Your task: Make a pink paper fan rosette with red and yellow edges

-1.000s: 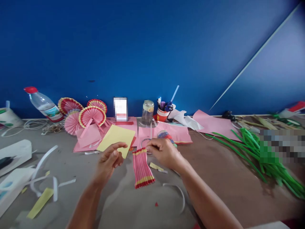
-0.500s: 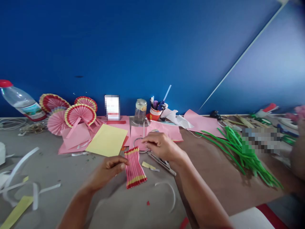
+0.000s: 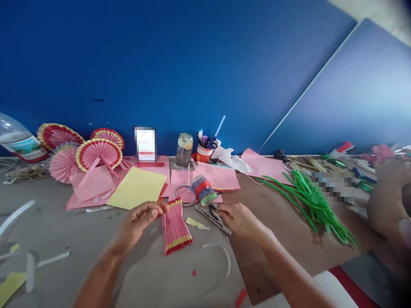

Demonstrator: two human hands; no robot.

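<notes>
- Well, the pleated pink paper (image 3: 177,229) lies on the grey tabletop (image 3: 150,282) between my two hands, much nearer the left one.
- My left hand (image 3: 139,220) is at the paper's upper left corner. Thumb and forefinger curl toward each other, and their tips overlap that edge in view; I cannot tell whether I am pinching the paper or only hovering at it.
- The folds run away from me, with yellow and red bands at both ends, and the near end spreads a little wider than the far one.
- My right hand (image 3: 239,219) is off to the right, well apart from the paper. Its fingers are bent and their tips meet a black loop (image 3: 212,209); whether they are closed on it I cannot tell.
- Just beside that loop a slim metallic tool (image 3: 218,224) slants toward me and to the right.
- Between the paper and the tool sits a small yellow scrap (image 3: 194,222).
- Beyond the tool lies a multicoloured bundle (image 3: 203,186) with a red band.
- Past my left hand a yellow sheet (image 3: 139,188) rests over pink paper, near some round pleated fans (image 3: 99,154).
- Over on the right, green stems (image 3: 311,205) lie on a brown surface (image 3: 257,256), near another person's arm (image 3: 385,203).
</notes>
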